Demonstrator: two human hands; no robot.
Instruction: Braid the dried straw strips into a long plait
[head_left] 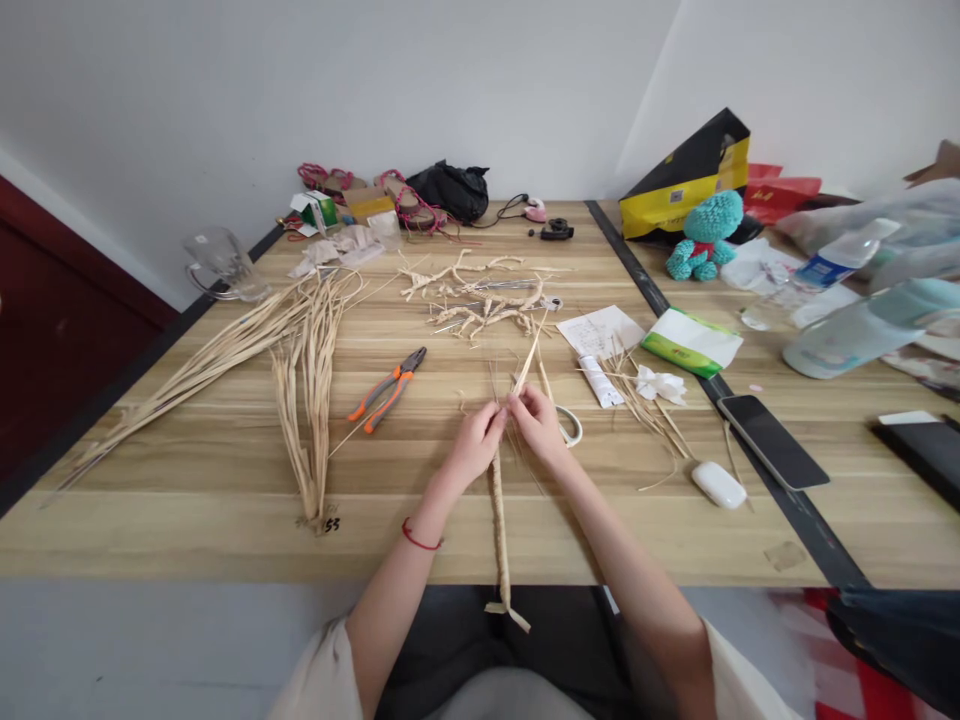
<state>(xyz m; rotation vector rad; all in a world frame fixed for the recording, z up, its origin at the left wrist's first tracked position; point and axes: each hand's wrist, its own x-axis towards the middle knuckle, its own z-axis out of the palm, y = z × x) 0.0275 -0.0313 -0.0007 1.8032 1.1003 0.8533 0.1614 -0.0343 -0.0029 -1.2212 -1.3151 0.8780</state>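
My left hand pinches the upper part of a straw-wrapped stem, whose lower end hangs past the table's front edge. Close beside it, my right hand is closed on a pale raffia strip that points up and away from me. Thin wires stick out near the fingertips. White-handled scissors lie just right of my right hand, partly hidden by it. Several wrapped, branching twig pieces lie beyond my hands. Orange-and-grey pliers rest to the left.
Long raffia bundles spread over the left side, near a glass mug. On the right are a white tube, loose strips, a phone, a white case, a tissue pack, a crocheted doll and bottles.
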